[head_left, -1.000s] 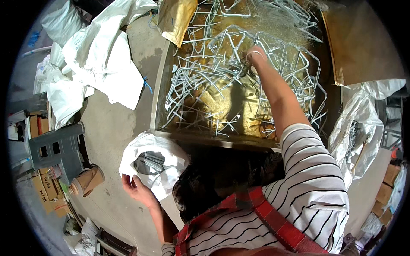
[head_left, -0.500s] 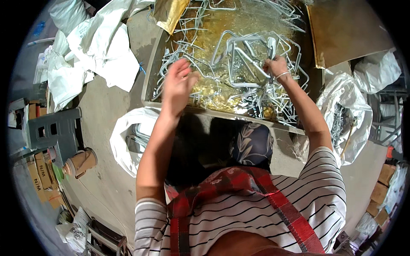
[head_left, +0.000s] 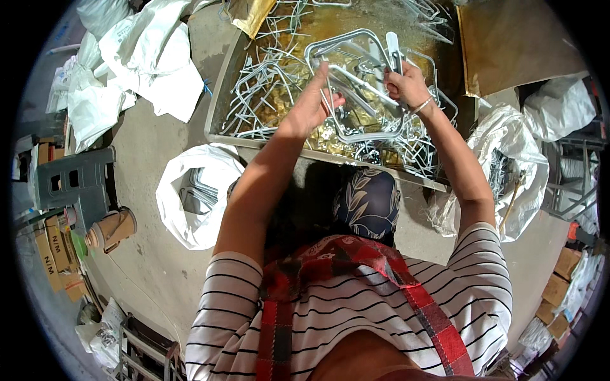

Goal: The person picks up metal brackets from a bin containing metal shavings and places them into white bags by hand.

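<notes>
A loose bundle of bent grey metal frames (head_left: 362, 136) is held up over a shallow metal tray (head_left: 219, 114) of yellowish liquid. My right hand (head_left: 406, 86) is closed round the bundle's right side, by a flat, upright metal end (head_left: 393, 44). At the left side, my left hand (head_left: 312, 105) has its thumb on the frames and its fingers loosely curled about a bar. Many thin bent metal rods (head_left: 260, 79) lie jumbled in the tray, on both sides of the bundle. The liquid's surface is partly hidden beneath the bundle.
A white sack (head_left: 168, 197) holding bent frames stands left of my knees. To the right is another open sack (head_left: 534, 149) with metal pieces. A brown sheet (head_left: 521, 47) rises at the tray's right side. A grey plastic stool (head_left: 76, 181) lies farther left.
My left hand has moved right from above the tray's left side to the frames. The bundle has shifted slightly left and tilted, with my right hand still gripping it.
</notes>
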A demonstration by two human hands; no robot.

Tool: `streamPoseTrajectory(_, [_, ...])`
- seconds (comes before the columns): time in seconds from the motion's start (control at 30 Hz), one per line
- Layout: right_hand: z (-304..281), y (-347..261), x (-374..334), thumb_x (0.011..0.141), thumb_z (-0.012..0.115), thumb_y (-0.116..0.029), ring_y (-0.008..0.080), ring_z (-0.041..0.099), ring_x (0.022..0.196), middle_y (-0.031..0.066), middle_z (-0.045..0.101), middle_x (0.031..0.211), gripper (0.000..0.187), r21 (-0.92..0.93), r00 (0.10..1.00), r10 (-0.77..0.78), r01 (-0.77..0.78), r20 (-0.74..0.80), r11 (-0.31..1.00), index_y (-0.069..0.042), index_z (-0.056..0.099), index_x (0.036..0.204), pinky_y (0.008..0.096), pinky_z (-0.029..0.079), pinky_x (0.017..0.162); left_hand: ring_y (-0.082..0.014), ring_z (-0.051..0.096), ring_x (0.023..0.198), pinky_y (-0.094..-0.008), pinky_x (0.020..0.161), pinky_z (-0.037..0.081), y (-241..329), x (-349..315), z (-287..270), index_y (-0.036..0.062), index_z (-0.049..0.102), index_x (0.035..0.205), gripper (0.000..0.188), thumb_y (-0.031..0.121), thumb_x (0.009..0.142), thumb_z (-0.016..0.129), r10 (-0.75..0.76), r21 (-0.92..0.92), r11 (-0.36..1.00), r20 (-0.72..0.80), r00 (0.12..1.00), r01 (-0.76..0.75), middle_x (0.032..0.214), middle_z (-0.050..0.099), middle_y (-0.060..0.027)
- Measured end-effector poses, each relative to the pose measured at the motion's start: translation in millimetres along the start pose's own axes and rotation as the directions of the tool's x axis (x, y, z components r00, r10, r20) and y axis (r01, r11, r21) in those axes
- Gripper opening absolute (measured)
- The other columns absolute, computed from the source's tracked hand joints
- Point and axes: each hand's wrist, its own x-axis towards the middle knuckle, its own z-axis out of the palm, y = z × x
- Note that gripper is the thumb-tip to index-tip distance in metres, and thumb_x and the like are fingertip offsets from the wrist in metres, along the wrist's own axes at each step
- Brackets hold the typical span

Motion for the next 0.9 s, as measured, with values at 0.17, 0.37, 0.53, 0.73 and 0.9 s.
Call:
streamPoseTrajectory(0.17, [7, 5, 22, 0.079, 0.058, -0.015, 0.0090, 0.043, 0.043, 0.0023, 0.049, 0.058, 0.015, -0.330, 1.000, 0.020, -0.023, -0.013, 0.944, -0.001, 0.052, 0.078, 0.0246, 0.033, 0.039, -0.0275, 0.054, 0.092, -0.0493, 0.085, 0.043, -5, 8, 1, 0.0031, 0.051, 0.092, 0.031, 0.032, 0.083, 0.056, 0.234, -0.275, 0.947, 0.238, 0.943, -0.166, 0.089, 0.056, -0.0124])
streamPoseTrajectory(0.37, [8, 12, 22, 0.071, 0.070, -0.035, 0.0110, 0.053, 0.061, 0.0032, 0.054, 0.071, 0.045, -0.399, 0.998, 0.045, -0.022, 0.047, 0.916, -0.001, 0.054, 0.095, 0.0235, 0.042, 0.048, -0.0112, 0.036, 0.047, -0.0283, 0.048, 0.039, 17, 8, -5, 0.0092, 0.044, 0.072, 0.021, 0.023, 0.083, 0.056, 0.247, -0.196, 0.949, -0.023, 0.969, -0.246, 0.057, 0.038, 0.0016])
streamPoseTrajectory(0.53, [14, 43, 10, 0.066, 0.074, -0.018, 0.0100, 0.051, 0.054, 0.0020, 0.054, 0.070, 0.033, -0.341, 0.970, 0.216, -0.167, 0.111, 0.925, -0.005, 0.050, 0.086, 0.0215, 0.039, 0.045, -0.0110, 0.026, 0.045, -0.0245, 0.043, 0.024, 29, 8, -7, 0.0128, 0.036, 0.062, 0.035, 0.032, 0.082, 0.057, 0.264, -0.356, 0.881, -0.180, 0.948, -0.313, 0.052, 0.029, 0.0019])
streamPoseTrajectory(0.73, [4, 52, 18, 0.071, 0.058, -0.009, 0.0192, 0.056, 0.054, 0.0122, 0.057, 0.066, 0.017, -0.488, 0.972, 0.184, -0.233, -0.148, 0.841, 0.005, 0.055, 0.081, 0.0316, 0.045, 0.049, -0.0174, 0.045, 0.050, -0.0331, 0.051, 0.043, 38, -6, 8, -0.0002, 0.048, 0.087, 0.044, 0.044, 0.084, 0.051, 0.315, 0.039, 0.948, -0.265, 0.911, -0.317, 0.065, 0.048, -0.0068])
streamPoseTrajectory(0.9, [-116, 33, 11, 0.075, 0.052, -0.010, 0.0335, 0.058, 0.076, 0.0192, 0.061, 0.084, 0.024, -0.867, 0.974, -0.182, -0.027, -0.134, 0.497, 0.001, 0.056, 0.096, 0.0372, 0.046, 0.067, -0.0233, 0.053, 0.055, -0.0347, 0.049, 0.048, 97, -6, -38, -0.0045, 0.038, 0.088, 0.033, 0.028, 0.090, 0.041, 0.467, -0.091, 0.832, -0.418, 0.779, -0.548, 0.068, 0.052, -0.0140])
